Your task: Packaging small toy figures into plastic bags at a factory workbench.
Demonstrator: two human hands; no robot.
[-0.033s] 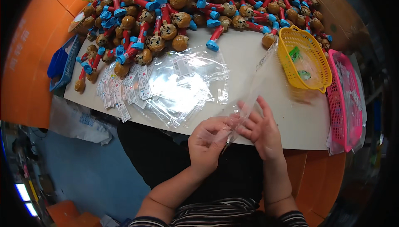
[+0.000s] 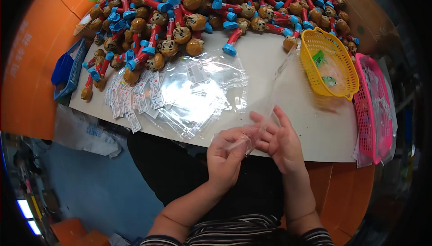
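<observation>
My left hand (image 2: pixel 225 156) is closed, pinching a clear plastic bag (image 2: pixel 273 90) between thumb and fingers. The bag stretches up and away over the table toward the yellow basket. On its other side my right hand (image 2: pixel 282 142) has its fingers apart, palm turned toward the left hand; the film lies against or just in front of these fingers. Left of the hands, more clear bags (image 2: pixel 189 106) lie flat in a shiny, overlapping pile. Small printed cards (image 2: pixel 121 97) are scattered at that pile's left edge.
A large heap of red-and-blue toy figures (image 2: pixel 180 34) with brown heads covers the table's (image 2: pixel 319 133) far side. At right stand a yellow basket (image 2: pixel 310 72) with green packets and a pink basket (image 2: pixel 365 115) with clear packaging. A blue basket (image 2: pixel 80 61) sits at the left edge.
The bag's near part has shifted slightly, and its upright film looks more slack. My left hand has moved a little to the right; the right fingers have moved slightly left.
</observation>
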